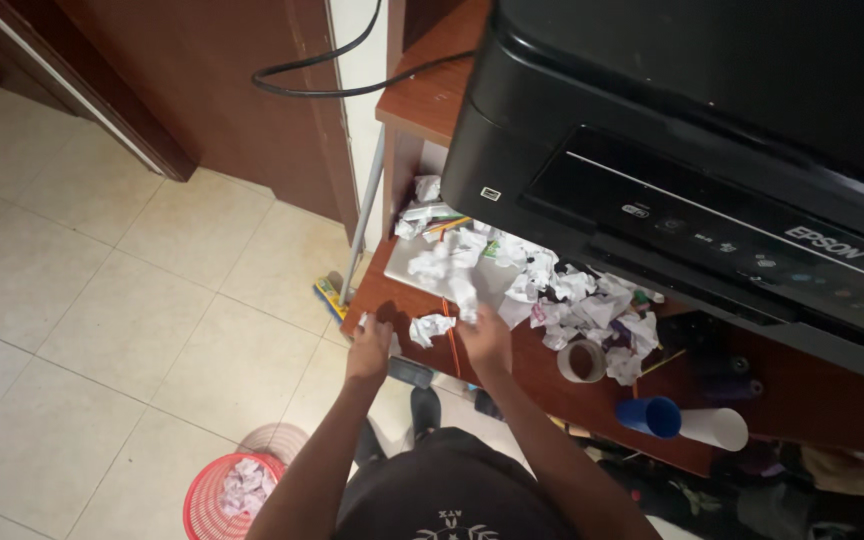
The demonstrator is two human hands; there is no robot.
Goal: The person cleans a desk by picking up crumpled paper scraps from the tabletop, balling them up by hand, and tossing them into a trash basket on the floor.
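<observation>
Left hand (pixel 368 350) at shelf edge (pixel 372 300), right hand (pixel 485 338) touching crumpled paper (pixel 430 327)

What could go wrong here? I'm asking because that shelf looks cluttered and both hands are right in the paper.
1. The crumpled paper lies at the shelf edge between the left hand and right hand; it may drop to the floor and miss the red basket.
2. Sweeping the paper pile could knock the tape roll or the lying blue cup off.
</observation>
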